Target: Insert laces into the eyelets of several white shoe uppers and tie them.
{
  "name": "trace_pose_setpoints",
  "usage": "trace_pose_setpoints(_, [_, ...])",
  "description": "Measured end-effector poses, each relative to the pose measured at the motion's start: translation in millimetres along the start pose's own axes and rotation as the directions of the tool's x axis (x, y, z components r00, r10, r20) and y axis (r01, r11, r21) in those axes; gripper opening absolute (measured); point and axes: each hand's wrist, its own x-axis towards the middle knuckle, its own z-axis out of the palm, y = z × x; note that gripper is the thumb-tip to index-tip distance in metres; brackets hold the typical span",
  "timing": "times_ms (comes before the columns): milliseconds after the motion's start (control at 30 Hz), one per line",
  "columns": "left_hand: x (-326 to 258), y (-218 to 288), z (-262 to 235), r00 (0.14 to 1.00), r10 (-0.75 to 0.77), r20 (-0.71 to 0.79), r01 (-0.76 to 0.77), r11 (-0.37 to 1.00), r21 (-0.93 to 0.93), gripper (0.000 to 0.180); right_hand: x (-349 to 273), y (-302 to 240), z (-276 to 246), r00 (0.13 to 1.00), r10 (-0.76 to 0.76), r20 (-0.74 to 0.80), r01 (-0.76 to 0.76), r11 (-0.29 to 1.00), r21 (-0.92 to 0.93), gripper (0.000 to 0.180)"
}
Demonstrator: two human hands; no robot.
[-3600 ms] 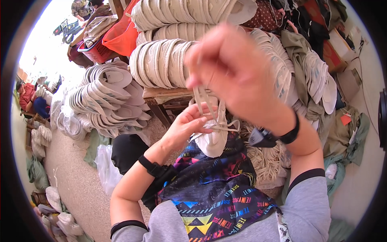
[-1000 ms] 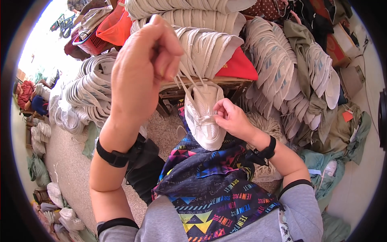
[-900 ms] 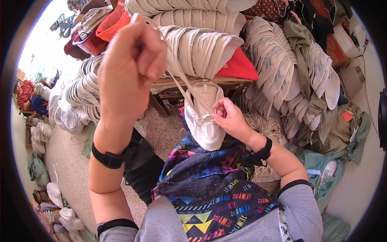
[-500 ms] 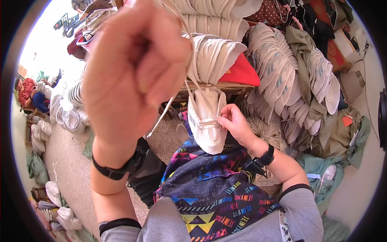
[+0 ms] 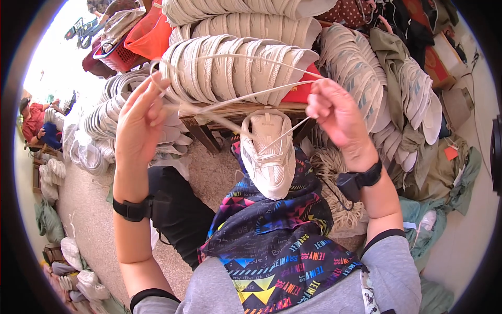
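A whitish sneaker (image 5: pixel 272 175) rests on my lap, toe toward me, with laces crossing its tongue. My left hand (image 5: pixel 140 123) is raised to the left of the shoe, its fingertips drawn together at a loop of the pale shoelace (image 5: pixel 246 97). Up and to the right of the sneaker, my right hand (image 5: pixel 340 112) pinches the lace between thumb and curled fingers. Strands stretch between both hands, and others run down to the shoe's eyelets. Motion blurs part of the lace near my left hand.
Rows of nested shoe uppers (image 5: pixel 235 70) lie on a wooden bench (image 5: pixel 201 131) just beyond the shoe. More uppers (image 5: pixel 353 78) are stacked at the right. A bundle of laces (image 5: pixel 337 201) hangs beside my right forearm. Another person (image 5: pixel 34 123) sits at the far left.
My left hand has lowered and moved left, away from the camera. The right hand has left the shoe's side and risen up and right, drawing lace with it. The sneaker stays on my lap.
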Motion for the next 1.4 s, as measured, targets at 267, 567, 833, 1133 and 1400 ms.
trace_pose_setpoints(267, [-17, -27, -136, 0.946, -0.278, -0.165, 0.274, 0.961, -0.049, 0.032, -28, -28, -79, 0.926, 0.112, -0.361, -0.083, 0.992, 0.096, 0.013])
trace_pose_setpoints(567, [-18, 14, -310, 0.856, -0.204, -0.475, -0.021, 0.904, -0.426, 0.035, -62, -107, -189, 0.798, 0.057, -0.600, 0.015, 0.993, 0.115, 0.020])
trace_pose_setpoints(833, [-20, 59, -408, 0.745, -0.060, -0.664, -0.212, 0.923, -0.321, 0.029, -163, -229, -323, 0.325, -0.411, -0.852, 0.196, 0.910, -0.364, 0.035])
trace_pose_setpoints(1133, [-49, 178, -533, 0.736, 0.203, -0.646, -0.207, 0.976, 0.070, 0.033, -207, -258, -363, 0.100, -0.534, -0.839, 0.068, 0.845, -0.530, 0.010])
trace_pose_setpoints(1400, [5, 7, -253, 0.895, 0.152, -0.420, -0.001, 0.941, 0.339, 0.037, -135, -147, -279, 0.432, -0.498, -0.752, -0.250, 0.735, -0.630, 0.027])
